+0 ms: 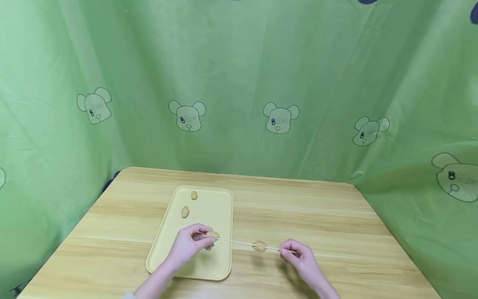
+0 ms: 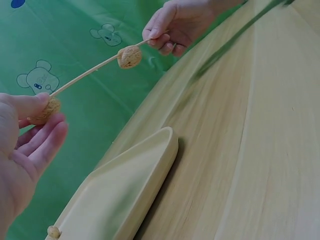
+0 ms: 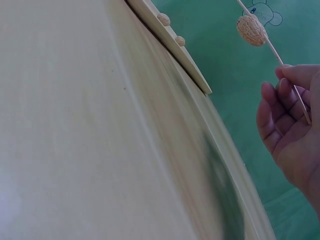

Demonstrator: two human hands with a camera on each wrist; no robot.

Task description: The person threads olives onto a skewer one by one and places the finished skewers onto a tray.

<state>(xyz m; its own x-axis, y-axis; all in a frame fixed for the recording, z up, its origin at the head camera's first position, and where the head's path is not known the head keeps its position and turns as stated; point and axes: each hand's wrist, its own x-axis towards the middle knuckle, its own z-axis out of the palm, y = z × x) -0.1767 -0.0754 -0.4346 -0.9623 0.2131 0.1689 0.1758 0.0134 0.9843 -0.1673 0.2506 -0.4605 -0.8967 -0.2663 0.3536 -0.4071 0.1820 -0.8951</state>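
A thin wooden skewer (image 1: 239,241) is held nearly level between the two hands, above the table. One tan, wrinkled oval ball (image 1: 259,246) is threaded on it, nearer the right hand. At the skewer's left end, the left hand (image 1: 190,243) pinches a second such ball (image 1: 213,235) between thumb and fingers; its fingers partly cover the ball. The right hand (image 1: 300,261) pinches the skewer near its other end, and in the right wrist view the stick's end (image 3: 306,116) lies across the palm. What the balls are made of cannot be told.
A pale yellow tray (image 1: 214,270) lies on the wooden table (image 1: 317,216), under and beyond the left hand. Two more tan balls, a smaller one (image 1: 194,195) and a larger one (image 1: 185,211), rest in its far left part. A green curtain (image 1: 239,83) surrounds the table's back and sides.
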